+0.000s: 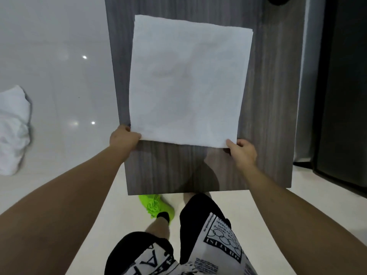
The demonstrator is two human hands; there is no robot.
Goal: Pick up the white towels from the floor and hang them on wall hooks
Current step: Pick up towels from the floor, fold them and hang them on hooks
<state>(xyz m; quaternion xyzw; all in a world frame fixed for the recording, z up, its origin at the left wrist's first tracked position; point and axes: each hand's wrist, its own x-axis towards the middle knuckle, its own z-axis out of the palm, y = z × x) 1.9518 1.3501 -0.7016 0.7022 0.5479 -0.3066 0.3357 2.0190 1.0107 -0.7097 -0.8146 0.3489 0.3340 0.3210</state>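
Grey wood-grain panel [268, 96] backing white towel [190, 80], folded flat, hanging at 12 o'clock. Likely handling light, soft, limp; best pinched at corners. Left hand [124, 138] closing on 7 o'clock corner, right hand [241, 150] on 5 o'clock corner. Second towel [14, 130] lying crumpled at 9 o'clock. Shorts [216, 239] print reading partly "ISLEY".

A glossy pale tiled floor [59, 80] mirrors small ceiling lights beside a grey wood-grain vertical wall panel [274, 96], with a dark glass-fronted cabinet [341, 96] standing at the right edge of the room.
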